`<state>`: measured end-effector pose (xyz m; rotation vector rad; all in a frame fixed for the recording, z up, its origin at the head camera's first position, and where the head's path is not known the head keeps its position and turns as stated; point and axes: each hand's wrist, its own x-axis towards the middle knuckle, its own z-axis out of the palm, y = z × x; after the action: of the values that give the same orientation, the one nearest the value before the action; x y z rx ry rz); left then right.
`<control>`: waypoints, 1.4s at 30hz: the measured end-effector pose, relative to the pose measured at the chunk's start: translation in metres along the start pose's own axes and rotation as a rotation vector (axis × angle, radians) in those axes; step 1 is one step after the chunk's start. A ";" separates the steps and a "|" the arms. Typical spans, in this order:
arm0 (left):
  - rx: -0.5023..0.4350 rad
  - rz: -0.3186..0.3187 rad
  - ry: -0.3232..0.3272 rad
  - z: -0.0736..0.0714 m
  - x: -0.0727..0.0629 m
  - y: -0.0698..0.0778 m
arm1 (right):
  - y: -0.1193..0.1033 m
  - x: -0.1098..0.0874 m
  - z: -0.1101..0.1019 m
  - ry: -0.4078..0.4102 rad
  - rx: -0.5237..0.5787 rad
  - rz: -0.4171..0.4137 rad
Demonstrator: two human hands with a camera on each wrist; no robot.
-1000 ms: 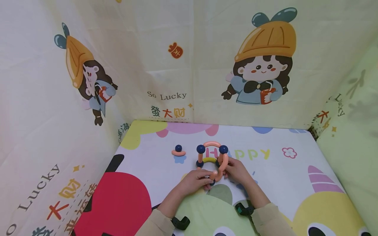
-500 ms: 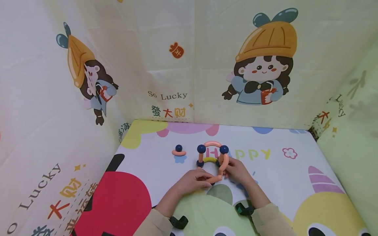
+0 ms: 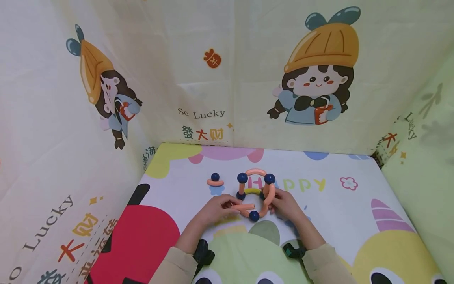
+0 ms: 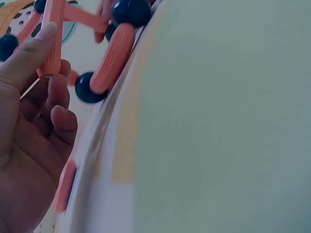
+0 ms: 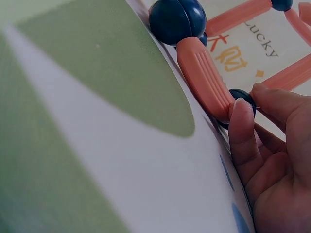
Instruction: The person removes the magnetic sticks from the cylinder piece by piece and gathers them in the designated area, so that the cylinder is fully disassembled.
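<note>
My left hand [image 3: 217, 209] pinches a straight salmon-pink building stick [image 3: 245, 206] between thumb and fingers; in the left wrist view the stick [image 4: 54, 43] points upward. In the head view it lies level, just behind the front dark blue ball [image 3: 253, 215] of a ball-and-stick frame. That frame has pink sticks, several blue balls and one yellow curved stick [image 3: 252, 191]. My right hand [image 3: 286, 205] holds the frame's right side. In the right wrist view its thumb and finger pinch a blue ball [image 5: 243, 98] at the end of a curved pink stick [image 5: 204, 80].
Left of the frame, a loose blue ball [image 3: 214, 177] sits behind a curved pink stick [image 3: 215, 183] on the printed tabletop [image 3: 191, 189]. Patterned cloth walls [image 3: 248, 79] enclose the back and both sides.
My left hand has moved left, drawing the pink stick away from the front ball and turning it from upright to level. The front ball now shows fully. My right hand has stayed put.
</note>
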<state>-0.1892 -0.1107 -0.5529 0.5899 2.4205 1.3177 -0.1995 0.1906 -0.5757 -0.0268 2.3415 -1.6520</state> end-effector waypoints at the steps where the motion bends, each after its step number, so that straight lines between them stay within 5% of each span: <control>1: 0.009 -0.005 0.009 -0.004 0.000 -0.002 | 0.000 0.000 0.000 0.000 0.004 0.004; 9: 0.063 -0.101 0.092 -0.028 -0.001 -0.019 | 0.000 0.001 0.000 0.002 -0.003 0.030; 17: 0.115 -0.076 0.254 -0.048 0.003 -0.036 | 0.000 0.002 -0.002 0.001 -0.011 0.017; 23: 0.128 -0.164 0.340 -0.056 0.006 -0.049 | -0.001 0.002 -0.002 -0.001 -0.002 0.017; 28: 0.207 -0.174 0.355 -0.061 0.009 -0.056 | -0.001 0.002 -0.001 -0.007 0.032 0.022; 42: 0.219 -0.203 0.368 -0.062 0.013 -0.058 | 0.000 0.001 -0.001 -0.009 0.049 0.012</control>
<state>-0.2411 -0.1772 -0.5706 0.1513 2.8561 1.1687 -0.2007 0.1912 -0.5761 -0.0110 2.2893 -1.6988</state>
